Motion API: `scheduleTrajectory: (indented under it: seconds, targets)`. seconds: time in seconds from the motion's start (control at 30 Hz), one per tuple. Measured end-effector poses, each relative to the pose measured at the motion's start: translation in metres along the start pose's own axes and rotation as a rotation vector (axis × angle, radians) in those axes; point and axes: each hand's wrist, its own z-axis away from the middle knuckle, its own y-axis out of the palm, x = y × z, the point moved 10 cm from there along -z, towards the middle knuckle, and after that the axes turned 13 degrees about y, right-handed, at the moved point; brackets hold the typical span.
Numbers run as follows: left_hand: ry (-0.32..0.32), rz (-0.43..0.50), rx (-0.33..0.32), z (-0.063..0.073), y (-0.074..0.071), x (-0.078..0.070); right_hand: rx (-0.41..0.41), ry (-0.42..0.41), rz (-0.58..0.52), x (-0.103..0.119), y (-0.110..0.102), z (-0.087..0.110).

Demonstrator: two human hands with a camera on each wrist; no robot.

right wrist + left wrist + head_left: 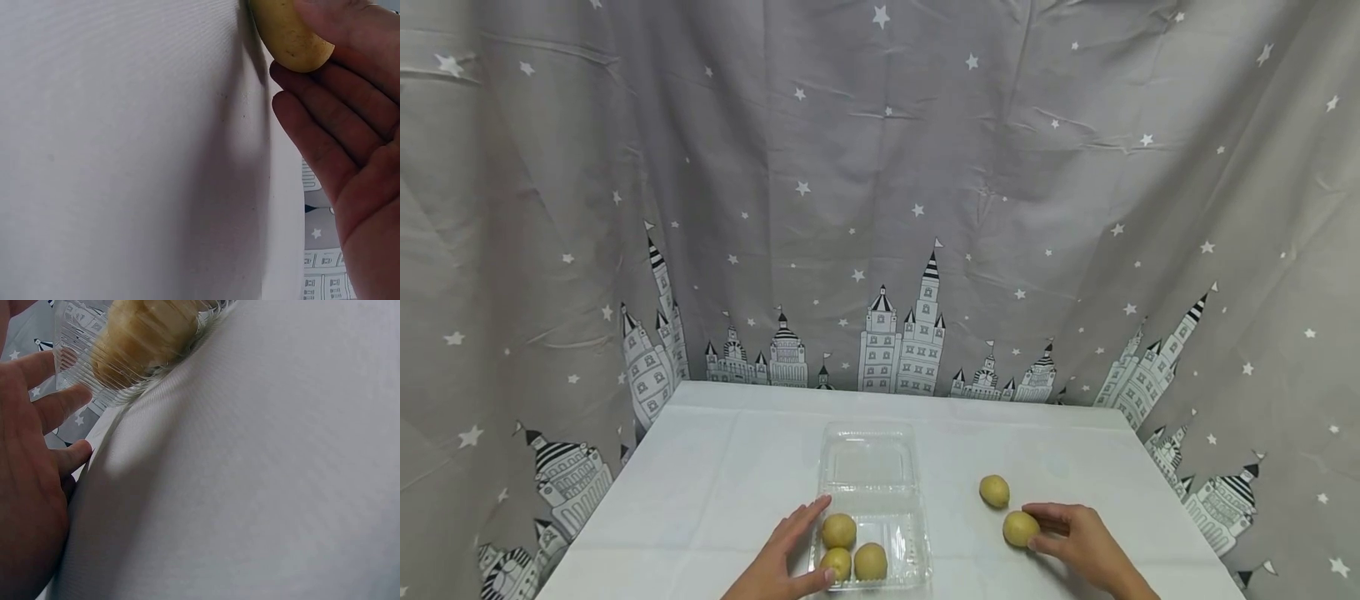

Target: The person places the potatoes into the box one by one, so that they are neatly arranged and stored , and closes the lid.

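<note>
A clear plastic clamshell container (912,554) lies with its lid folded back toward the far side. Three yellow potatoes sit in its base: a rear one (838,531), a front left one (837,564) and a front right one (870,562). My left hand (775,562) rests at the container's left side, fingers spread along the wall and thumb near the front corner. Over to the right, my right hand (1086,543) pinches another potato (1021,528) between thumb and fingers, close over the table. The right wrist view shows the thumb (340,22) against that potato's side.
One more potato (995,492) lies just behind the right hand's potato. A white cloth (722,475) covers the table. Grey curtains (880,167) with stars and castles hang behind and on both sides.
</note>
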Motion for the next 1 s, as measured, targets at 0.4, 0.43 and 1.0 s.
scheduleTrajectory:
  seconds: [0.4, 0.43, 1.0]
  targets:
    - [-0.011, -0.01, 0.001, 0.0, 0.001, 0.001, -0.018, 0.065, -0.079, -0.007, -0.004, 0.017]
    - [-0.005, -0.012, 0.0, 0.0, 0.001, 0.001, -0.016, 0.069, -0.086, -0.008, -0.004, 0.018]
    - [-0.004, 0.0, 0.005, -0.001, 0.001, 0.004, -0.059, 0.091, -0.069, 0.003, 0.001, 0.027]
